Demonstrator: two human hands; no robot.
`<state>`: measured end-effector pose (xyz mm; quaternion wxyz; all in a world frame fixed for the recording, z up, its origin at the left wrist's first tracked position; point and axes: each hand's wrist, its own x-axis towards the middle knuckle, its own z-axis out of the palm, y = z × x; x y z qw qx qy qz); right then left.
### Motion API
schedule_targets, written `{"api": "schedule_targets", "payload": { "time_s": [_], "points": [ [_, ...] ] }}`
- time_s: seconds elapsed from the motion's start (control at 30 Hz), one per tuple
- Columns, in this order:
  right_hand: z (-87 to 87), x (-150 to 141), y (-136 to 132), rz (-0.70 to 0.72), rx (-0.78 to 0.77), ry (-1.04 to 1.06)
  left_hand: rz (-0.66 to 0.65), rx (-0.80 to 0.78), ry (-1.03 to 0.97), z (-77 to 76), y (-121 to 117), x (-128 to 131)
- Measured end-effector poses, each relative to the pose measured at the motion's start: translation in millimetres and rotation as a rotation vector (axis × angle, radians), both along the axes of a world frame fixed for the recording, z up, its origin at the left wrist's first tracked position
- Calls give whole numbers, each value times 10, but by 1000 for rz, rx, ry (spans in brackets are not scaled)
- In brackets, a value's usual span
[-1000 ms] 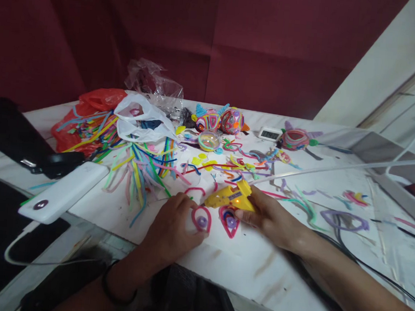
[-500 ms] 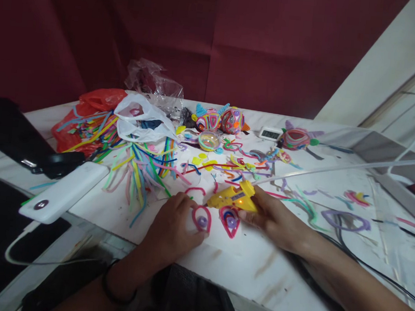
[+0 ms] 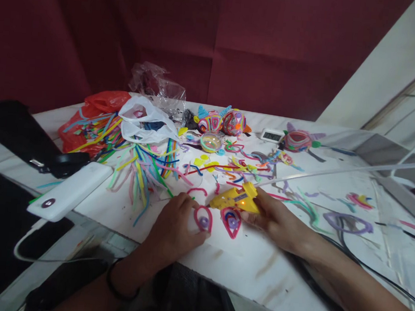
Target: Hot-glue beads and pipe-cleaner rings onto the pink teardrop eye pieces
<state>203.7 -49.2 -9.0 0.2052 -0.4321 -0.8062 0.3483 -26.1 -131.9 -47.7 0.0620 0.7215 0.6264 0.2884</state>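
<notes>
My right hand (image 3: pixel 278 219) is closed around a yellow glue gun (image 3: pixel 234 198) with a small orange light on its side. The gun's nozzle points left, over the top of a pink teardrop loop of pipe cleaner (image 3: pixel 210 218) with a purple coil inside. My left hand (image 3: pixel 175 225) steadies this loop on the table, thumb at its lower tip and fingers at its upper left edge. Just right of it, below the gun, lies a second pink teardrop (image 3: pixel 236 229) with blue and purple pipe cleaner inside. Any glue at the nozzle is too small to make out.
Bundled pipe cleaners (image 3: pixel 138 173) spill from red and white bags (image 3: pixel 145 118) at the left. A white power bank (image 3: pixel 68 194) lies near the front edge. Behind are a clear dome (image 3: pixel 210 142), decorated balls (image 3: pixel 234 122) and a small digital clock (image 3: pixel 271 135). Cables cross the right side.
The view has shifted slightly, so everything sits a little further right. Both hands, the glue gun and the pink loops keep nearly the same positions relative to each other.
</notes>
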Motion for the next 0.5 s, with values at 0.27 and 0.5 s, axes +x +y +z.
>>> {"api": "schedule_targets", "payload": {
  "time_s": [0.27, 0.5],
  "points": [
    [-37, 21, 3, -16, -18, 57, -1, 15, 24, 6, -17, -2],
    [-6, 73, -30, -12, -30, 66, 0, -2, 61, -2, -20, -7]
  ]
}}
